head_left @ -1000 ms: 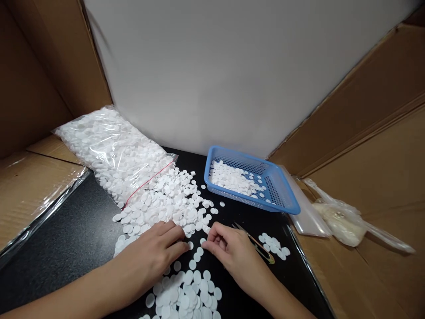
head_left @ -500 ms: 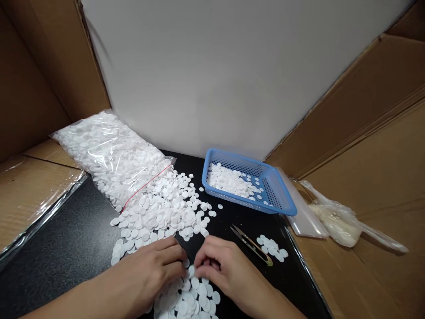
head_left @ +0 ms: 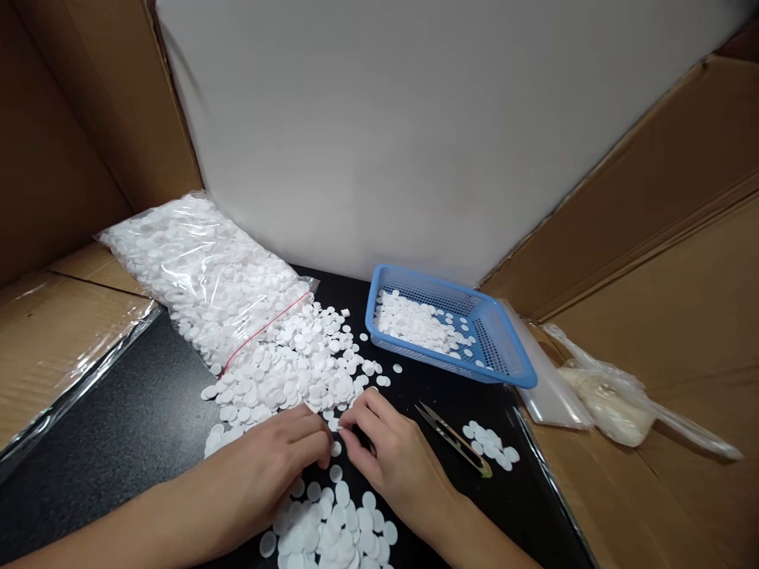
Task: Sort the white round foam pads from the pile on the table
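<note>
Many small flat white discs lie in a large pile (head_left: 296,375) that spills from the mouth of a clear zip bag (head_left: 202,269). Closer to me is a second heap of discs (head_left: 332,525). At the near edge of the large pile, my left hand (head_left: 278,466) rests with its fingers curled downward; its fingertips are hidden. My right hand (head_left: 388,450) faces it, thumb and index finger pinched together at a white disc (head_left: 334,424). A few single discs lie between the hands and the near heap.
A blue mesh basket (head_left: 454,367) holding more discs stands at the back. Thread snips (head_left: 454,441) and a small group of discs (head_left: 491,444) lie to the right. Beyond the table edge are flat plastic bags (head_left: 554,395) and a knotted bag (head_left: 613,403) on cardboard.
Both hands have moved slightly away from me, off the near heap to the large pile's edge, the right hand more so. More of the near heap shows. The view has shifted slightly.
</note>
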`<state>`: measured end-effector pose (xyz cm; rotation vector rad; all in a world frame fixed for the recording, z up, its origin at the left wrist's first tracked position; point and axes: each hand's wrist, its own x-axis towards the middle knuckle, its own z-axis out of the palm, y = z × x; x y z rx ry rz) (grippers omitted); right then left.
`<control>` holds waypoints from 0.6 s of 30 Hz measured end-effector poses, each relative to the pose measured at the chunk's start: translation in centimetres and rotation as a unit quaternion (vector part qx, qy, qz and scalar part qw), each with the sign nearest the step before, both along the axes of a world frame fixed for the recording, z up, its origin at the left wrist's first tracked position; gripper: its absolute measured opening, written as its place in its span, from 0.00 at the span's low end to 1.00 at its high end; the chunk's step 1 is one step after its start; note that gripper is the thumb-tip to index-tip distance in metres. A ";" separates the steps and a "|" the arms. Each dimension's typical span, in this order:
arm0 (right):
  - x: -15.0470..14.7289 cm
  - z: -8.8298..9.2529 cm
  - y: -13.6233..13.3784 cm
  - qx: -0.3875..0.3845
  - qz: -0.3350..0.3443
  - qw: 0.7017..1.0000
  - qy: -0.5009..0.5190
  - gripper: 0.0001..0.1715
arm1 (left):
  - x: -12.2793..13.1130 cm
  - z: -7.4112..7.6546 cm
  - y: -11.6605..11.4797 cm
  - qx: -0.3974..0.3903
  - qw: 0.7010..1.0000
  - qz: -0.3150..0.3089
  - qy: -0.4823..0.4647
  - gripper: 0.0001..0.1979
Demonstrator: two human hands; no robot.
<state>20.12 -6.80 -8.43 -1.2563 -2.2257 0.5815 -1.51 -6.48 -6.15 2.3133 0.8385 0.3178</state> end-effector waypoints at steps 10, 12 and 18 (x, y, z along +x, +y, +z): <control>2.8 1.7 -0.6 -0.161 0.031 0.986 0.025 0.13 | 0.0 0.4 0.3 0.015 1.000 0.009 -0.026 0.22; 3.4 2.2 -0.3 -0.188 0.043 0.981 0.004 0.13 | 0.2 0.0 0.5 0.021 0.999 0.028 -0.037 0.21; 3.6 2.6 0.2 -0.174 -0.002 0.984 0.020 0.09 | 0.5 0.6 0.5 0.020 0.997 -0.062 -0.050 0.30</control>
